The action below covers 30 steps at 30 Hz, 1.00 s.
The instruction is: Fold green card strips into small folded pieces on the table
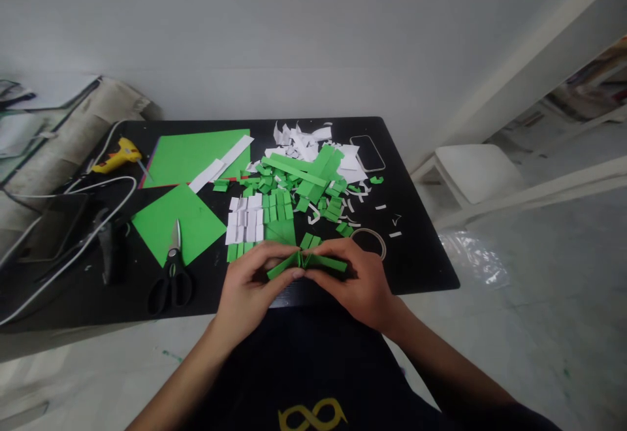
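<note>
A folded green paper strip (326, 263) is held between my two hands at the front edge of the black table. My left hand (257, 274) pinches its left part and middle, fingers closed. On the right side, my right hand (355, 277) grips the same strip with thumb and fingers together. The folds in the middle stand up between my fingertips. Just beyond my hands lie rows of folded white pieces (245, 219) and folded green pieces (277, 207). A heap of green strips and scraps (313, 176) is behind them, with torn white paper (304, 140) at its back.
Black-handled scissors (171, 274) lie left of my hands, touching a green square sheet (179, 222). Farther back are a larger green sheet (196, 150), a yellow glue gun (122, 155) and white cables. A tape ring (369, 241) is at the right, and a white stool (473, 173) stands beyond the table (426, 255).
</note>
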{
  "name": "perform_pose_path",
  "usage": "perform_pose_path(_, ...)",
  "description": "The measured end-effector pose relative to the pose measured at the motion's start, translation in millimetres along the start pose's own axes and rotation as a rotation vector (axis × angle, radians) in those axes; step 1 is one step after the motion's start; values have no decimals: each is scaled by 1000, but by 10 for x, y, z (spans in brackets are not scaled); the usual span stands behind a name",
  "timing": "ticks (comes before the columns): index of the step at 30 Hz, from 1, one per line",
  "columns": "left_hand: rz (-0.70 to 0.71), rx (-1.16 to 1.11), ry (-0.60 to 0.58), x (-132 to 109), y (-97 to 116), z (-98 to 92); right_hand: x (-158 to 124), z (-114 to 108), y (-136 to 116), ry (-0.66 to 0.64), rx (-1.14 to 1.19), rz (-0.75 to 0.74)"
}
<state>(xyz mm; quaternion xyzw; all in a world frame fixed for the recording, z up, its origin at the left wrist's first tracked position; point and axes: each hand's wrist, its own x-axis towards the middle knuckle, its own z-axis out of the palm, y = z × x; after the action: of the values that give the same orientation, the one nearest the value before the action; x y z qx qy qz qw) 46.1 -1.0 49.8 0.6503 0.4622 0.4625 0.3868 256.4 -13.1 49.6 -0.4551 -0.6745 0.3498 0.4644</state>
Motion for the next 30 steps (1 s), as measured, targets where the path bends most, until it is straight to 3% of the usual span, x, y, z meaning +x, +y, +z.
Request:
perform_pose_path(7,-40,-3,-52,10,18,-73,26,-62,-33,-49,-44,-51)
perform_pose_path(12,-16,27,-119,19,23,-150,67,-134,-29,-125,48,3)
perform_pose_path(16,-99,-104,-161,19,28,-165,105,-177,-51,-226,150,56)
perform_pose_path(21,-190,-236,-187,6,29,-156,109,-183,-73,-251,234,106)
perform_pose_path(25,-152,-247,-228,26,24,-176,90,-165,-74,-240,292,121)
perform_pose_path(30,16,-147,-323,84,62,-219,113,-171,-68,-262,318,62)
